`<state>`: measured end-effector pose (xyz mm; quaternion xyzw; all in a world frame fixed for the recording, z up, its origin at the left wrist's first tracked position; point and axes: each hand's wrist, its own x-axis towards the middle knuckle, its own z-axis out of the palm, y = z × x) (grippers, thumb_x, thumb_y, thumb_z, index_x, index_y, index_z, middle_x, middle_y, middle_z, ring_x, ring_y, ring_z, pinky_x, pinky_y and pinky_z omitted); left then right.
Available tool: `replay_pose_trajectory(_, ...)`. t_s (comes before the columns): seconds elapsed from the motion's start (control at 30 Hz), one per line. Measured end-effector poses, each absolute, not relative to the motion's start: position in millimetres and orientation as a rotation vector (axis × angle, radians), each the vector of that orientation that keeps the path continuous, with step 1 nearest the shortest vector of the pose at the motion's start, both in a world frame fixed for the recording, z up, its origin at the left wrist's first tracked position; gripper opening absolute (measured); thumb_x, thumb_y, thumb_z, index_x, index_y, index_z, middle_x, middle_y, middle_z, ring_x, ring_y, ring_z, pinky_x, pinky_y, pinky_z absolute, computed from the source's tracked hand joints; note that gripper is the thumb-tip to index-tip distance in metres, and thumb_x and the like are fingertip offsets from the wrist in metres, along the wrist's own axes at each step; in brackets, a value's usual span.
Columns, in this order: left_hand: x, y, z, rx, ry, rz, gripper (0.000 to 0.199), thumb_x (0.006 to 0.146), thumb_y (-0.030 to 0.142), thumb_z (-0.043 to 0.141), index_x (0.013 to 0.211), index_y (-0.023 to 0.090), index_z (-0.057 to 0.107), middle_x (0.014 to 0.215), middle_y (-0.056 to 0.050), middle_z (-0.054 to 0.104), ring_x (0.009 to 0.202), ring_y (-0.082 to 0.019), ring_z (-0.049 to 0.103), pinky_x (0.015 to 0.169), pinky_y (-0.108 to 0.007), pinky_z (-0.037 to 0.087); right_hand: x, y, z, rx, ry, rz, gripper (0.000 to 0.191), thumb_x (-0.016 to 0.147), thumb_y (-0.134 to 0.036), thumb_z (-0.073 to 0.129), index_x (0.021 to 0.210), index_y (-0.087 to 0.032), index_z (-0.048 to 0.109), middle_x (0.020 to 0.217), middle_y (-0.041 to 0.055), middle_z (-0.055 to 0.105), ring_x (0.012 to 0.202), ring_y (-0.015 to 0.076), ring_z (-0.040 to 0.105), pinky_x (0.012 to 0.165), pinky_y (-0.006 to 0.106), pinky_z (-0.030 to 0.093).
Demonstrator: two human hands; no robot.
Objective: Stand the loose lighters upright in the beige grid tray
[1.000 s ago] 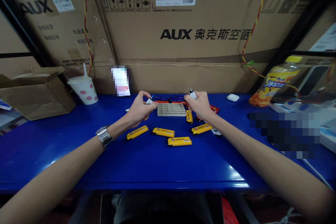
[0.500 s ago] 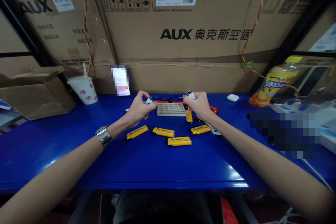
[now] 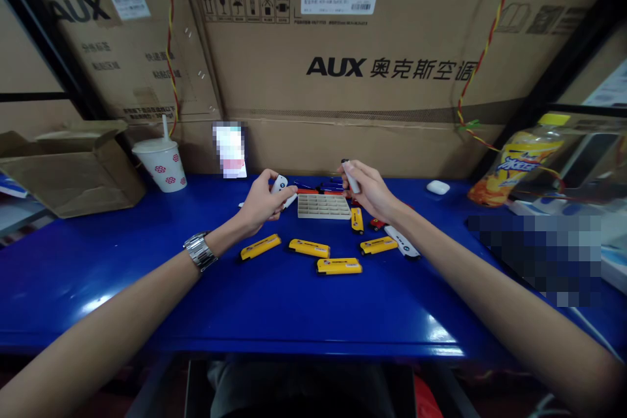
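White lighter (image 3: 350, 177) partly hidden in right hand (image 3: 371, 191).

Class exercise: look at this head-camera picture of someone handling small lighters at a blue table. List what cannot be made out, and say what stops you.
1. The white lighter in the left hand: fingers hide its lower part.
2. The white lighter in the right hand: print too small to read.
3. The grid tray: compartments too small and shallow-angled to see their contents.
4. The card against the cardboard box: pixelated.
5. The things at the table's right end: pixelated.
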<state>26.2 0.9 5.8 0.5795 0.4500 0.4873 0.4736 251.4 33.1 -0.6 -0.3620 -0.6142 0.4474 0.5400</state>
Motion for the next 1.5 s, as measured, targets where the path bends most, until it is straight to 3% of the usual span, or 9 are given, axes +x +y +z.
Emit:
replay_pose_trajectory(0.17,24,4,5,1.401,1.126,1.202,0.031,0.080,0.019,0.064,0.080,0.023,0.034,0.047,0.010,0.042,0.032,-0.002,0.033,0.031,-0.014,0.018,237,44,1,-0.990,-1.756,0.735,0.037,0.069,-0.047,0.072,0.065,-0.018,0.049,0.057,-0.0046,0.044,0.053,0.0090,0.041,0.050,0.024,0.033)
replay_pose_trajectory(0.4,25,4,6,1.369,1.167,1.201,0.022,0.081,0.012,0.057,0.082,0.022,0.037,0.049,0.009,0.048,0.031,-0.003,0.036,0.030,-0.014,0.021,211,82,-12,-0.976,-1.980,0.524,0.039,0.069,-0.053,0.068,0.070,-0.015,0.059,0.055,-0.0043,0.047,0.053,0.0097,0.041,0.053,0.024,0.031)
replay_pose_trajectory(0.7,22,11,-3,1.468,1.152,1.193,0.023,0.077,0.011,0.059,0.082,0.021,0.038,0.052,0.008,0.052,0.032,-0.004,0.039,0.029,-0.015,0.025,192,79,-6,-1.220,-2.133,0.189,0.036,0.075,-0.047,0.065,0.059,-0.017,0.056,0.054,-0.0002,0.056,0.051,0.0112,0.045,0.054,0.024,0.030)
replay_pose_trajectory(1.03,24,9,-4,1.539,1.181,1.159,0.020,0.079,0.011,0.056,0.084,0.020,0.039,0.054,0.008,0.054,0.032,-0.005,0.042,0.027,-0.016,0.030,191,71,-16,-1.392,-2.062,0.197,0.039,0.079,-0.049,0.061,0.059,-0.016,0.058,0.052,0.0019,0.057,0.054,0.0137,0.049,0.054,0.025,0.031)
replay_pose_trajectory(1.23,23,7,-4,1.586,1.140,1.134,0.018,0.077,0.009,0.055,0.083,0.019,0.041,0.058,0.004,0.060,0.033,-0.005,0.044,0.030,-0.018,0.036,189,51,-7,-1.335,-1.856,0.090,0.045,0.087,-0.057,0.046,0.100,-0.016,0.060,0.055,-0.0002,0.056,0.053,0.0154,0.049,0.055,0.025,0.031)
replay_pose_trajectory(1.4,22,4,-2,1.677,1.146,1.118,0.014,0.072,0.009,0.058,0.076,0.018,0.048,0.052,0.004,0.057,0.035,-0.008,0.048,0.033,-0.019,0.040,186,36,5,-0.929,-2.090,0.398,0.042,0.087,-0.053,0.047,0.081,-0.015,0.063,0.059,-0.0001,0.056,0.052,0.0109,0.045,0.053,0.023,0.032)
replay_pose_trajectory(1.5,22,4,-3,1.721,1.148,1.097,0.013,0.072,0.013,0.061,0.074,0.017,0.050,0.049,0.003,0.056,0.037,-0.009,0.051,0.037,-0.021,0.042,187,36,7,-0.842,-2.153,0.508,0.040,0.084,-0.051,0.052,0.081,-0.013,0.064,0.062,0.0012,0.058,0.055,0.0107,0.046,0.054,0.023,0.033)
